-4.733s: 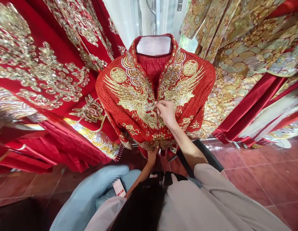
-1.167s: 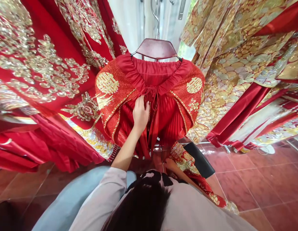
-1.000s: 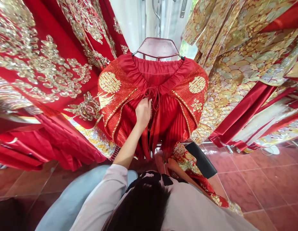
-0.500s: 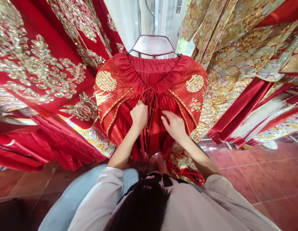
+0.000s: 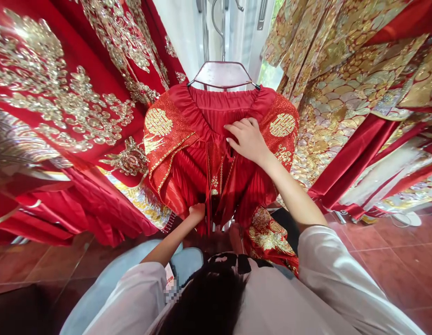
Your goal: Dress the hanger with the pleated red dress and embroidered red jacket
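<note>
Red outfit (image 5: pixel 190 170), hung between left and right gowns (image 5: pixel 72 93), is now touched farther up by the open right hand (image 5: pixel 247 139), its ribbon (image 5: pixel 208 200) gripped nearer by the left hand (image 5: pixel 198 212), gold 囍 emblems (image 5: pixel 159 122) shown.

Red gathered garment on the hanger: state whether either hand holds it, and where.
The right hand is at the gathered neckline of the red garment, the left hand at its lower front; whether either grips it cannot be told.

The right arm (image 5: pixel 296 190) is stretched well forward, the right hand (image 5: pixel 244 138) back-up with fingers (image 5: pixel 236 128) spread and slightly bent. The left hand (image 5: pixel 197 212) is lower, closer in, curled, its fingertips hidden from me.
</note>
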`<state>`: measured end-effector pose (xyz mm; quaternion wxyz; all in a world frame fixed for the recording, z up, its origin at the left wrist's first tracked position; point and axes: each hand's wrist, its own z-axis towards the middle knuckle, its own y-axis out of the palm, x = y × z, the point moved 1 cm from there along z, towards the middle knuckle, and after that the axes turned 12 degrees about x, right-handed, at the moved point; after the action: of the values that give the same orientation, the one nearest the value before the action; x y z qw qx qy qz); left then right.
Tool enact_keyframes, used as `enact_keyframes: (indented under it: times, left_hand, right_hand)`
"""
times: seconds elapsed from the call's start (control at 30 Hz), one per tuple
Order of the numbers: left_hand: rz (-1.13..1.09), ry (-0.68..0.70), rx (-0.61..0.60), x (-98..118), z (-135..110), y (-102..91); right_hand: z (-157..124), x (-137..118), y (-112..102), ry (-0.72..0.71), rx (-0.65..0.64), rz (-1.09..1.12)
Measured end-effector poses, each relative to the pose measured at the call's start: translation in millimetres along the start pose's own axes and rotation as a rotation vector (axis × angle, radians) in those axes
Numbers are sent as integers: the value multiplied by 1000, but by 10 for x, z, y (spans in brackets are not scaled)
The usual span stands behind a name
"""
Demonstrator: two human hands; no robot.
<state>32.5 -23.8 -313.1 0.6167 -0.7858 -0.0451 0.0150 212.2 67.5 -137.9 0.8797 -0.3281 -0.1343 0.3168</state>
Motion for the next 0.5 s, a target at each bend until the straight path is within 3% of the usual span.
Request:
enact_keyframes:
  times: [0.1, 0.17, 0.2, 0.27, 0.33, 0.4, 0.5]
  left_hand:
    - [-31, 124, 35, 76, -61, -355]
    - [-91, 238, 153, 145, -128, -730]
    - [-132, 293, 257, 175, -163, -934]
    - [-247, 433, 640, 222, -214, -1334]
    - [-303, 608, 901, 244, -207, -1631]
    - [-310, 794, 954, 242, -134, -1800]
    - [-287, 963, 828, 179, -6, -1883]
  right_hand:
    - [-102, -31, 10, -40, -61, 6]
    - [-188, -76, 1, -61, -92, 18]
    - [-230, -104, -22, -71, -102, 34]
    - [-297, -157, -122, -97, -113, 108]
    - [-333, -185, -295, -102, -112, 231]
    - [-346, -171, -494, -52, -125, 368]
    - [-389, -68, -705, 88, -139, 561]
